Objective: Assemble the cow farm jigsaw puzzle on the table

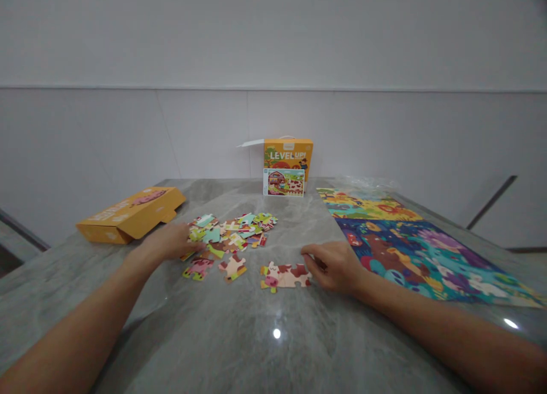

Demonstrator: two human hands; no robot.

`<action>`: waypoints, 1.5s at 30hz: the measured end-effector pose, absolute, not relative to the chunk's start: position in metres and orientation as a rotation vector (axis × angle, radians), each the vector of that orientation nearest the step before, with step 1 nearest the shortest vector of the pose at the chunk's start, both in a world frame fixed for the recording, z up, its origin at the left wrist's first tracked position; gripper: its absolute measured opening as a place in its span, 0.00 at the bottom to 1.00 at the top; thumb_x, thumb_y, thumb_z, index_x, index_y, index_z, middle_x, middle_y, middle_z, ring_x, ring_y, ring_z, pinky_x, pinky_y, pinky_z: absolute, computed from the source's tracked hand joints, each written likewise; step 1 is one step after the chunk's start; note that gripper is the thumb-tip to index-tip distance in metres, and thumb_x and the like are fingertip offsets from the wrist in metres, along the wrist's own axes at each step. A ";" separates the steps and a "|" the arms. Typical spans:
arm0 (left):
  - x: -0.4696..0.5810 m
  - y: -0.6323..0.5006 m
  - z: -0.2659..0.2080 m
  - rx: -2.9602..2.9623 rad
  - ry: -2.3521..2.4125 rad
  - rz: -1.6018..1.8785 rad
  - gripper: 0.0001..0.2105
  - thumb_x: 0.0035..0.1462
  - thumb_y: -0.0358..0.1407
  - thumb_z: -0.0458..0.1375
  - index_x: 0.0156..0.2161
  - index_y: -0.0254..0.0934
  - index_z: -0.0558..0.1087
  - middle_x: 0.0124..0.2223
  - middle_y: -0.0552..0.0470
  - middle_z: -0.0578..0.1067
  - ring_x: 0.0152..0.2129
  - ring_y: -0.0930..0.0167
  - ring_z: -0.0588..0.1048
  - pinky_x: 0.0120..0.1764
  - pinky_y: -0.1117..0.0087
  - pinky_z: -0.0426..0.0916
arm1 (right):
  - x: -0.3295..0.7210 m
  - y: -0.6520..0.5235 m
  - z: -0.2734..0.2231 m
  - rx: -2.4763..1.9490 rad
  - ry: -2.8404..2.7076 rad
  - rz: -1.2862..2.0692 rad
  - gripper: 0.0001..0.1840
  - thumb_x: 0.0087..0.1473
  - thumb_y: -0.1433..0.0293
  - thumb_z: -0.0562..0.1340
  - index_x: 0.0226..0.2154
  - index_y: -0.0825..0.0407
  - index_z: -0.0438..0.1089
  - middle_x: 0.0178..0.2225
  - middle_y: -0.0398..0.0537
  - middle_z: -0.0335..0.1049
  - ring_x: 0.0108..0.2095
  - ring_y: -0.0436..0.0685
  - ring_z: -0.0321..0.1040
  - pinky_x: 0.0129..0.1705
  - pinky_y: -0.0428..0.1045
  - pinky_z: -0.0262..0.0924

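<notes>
My left hand reaches into the left side of a heap of loose puzzle pieces. Its thumb stretches over the pieces, while the other fingers are partly hidden. Just in front of the heap lie a puzzle piece with a pink pig and a brown-and-white puzzle piece. To their right, a joined strip of puzzle pieces forms a spotted cow with a pink snout. My right hand rests at the strip's right end, fingers loosely curled, with nothing visible in them.
A yellow box lies on the left of the grey marbled table. At the back stands an orange "LEVEL UP!" box, a farm picture card leaning before it. Colourful animal puzzles cover the right side, with clear plastic wrap behind.
</notes>
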State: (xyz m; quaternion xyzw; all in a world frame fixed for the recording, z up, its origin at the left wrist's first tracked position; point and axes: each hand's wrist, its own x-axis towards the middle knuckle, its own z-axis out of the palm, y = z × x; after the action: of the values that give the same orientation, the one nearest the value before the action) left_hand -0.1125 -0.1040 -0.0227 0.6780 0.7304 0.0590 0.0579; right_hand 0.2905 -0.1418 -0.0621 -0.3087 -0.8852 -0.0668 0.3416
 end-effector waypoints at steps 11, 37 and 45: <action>-0.101 -0.108 -0.007 2.033 2.208 -0.050 0.15 0.45 0.47 0.61 0.30 0.36 0.74 0.31 0.43 0.79 0.31 0.58 0.77 0.29 0.68 0.64 | 0.273 -0.136 -0.057 -1.203 -2.453 0.432 0.12 0.55 0.72 0.58 0.36 0.51 0.78 0.22 0.43 0.75 0.21 0.49 0.67 0.27 0.44 0.52; -0.048 -0.116 -0.022 1.825 1.661 0.857 0.16 0.50 0.49 0.58 0.35 0.37 0.70 0.34 0.49 0.80 0.21 0.70 0.74 0.27 0.69 0.69 | 0.275 -0.134 -0.057 -1.160 -2.454 0.437 0.13 0.56 0.72 0.59 0.40 0.52 0.78 0.23 0.43 0.75 0.22 0.49 0.67 0.28 0.44 0.56; 0.020 -0.161 -0.044 2.051 1.227 0.983 0.13 0.60 0.46 0.58 0.37 0.37 0.75 0.33 0.51 0.79 0.27 0.71 0.75 0.30 0.71 0.69 | 0.268 -0.155 -0.056 -0.738 -2.452 0.049 0.32 0.60 0.57 0.61 0.62 0.52 0.60 0.45 0.56 0.73 0.35 0.56 0.72 0.36 0.49 0.65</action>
State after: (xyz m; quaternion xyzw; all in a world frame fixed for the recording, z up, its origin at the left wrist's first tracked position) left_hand 0.0201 -0.1607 -0.0445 0.7629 0.4567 0.3658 0.2751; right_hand 0.2678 -0.1548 -0.0562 -0.2759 -0.9174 0.0184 0.2862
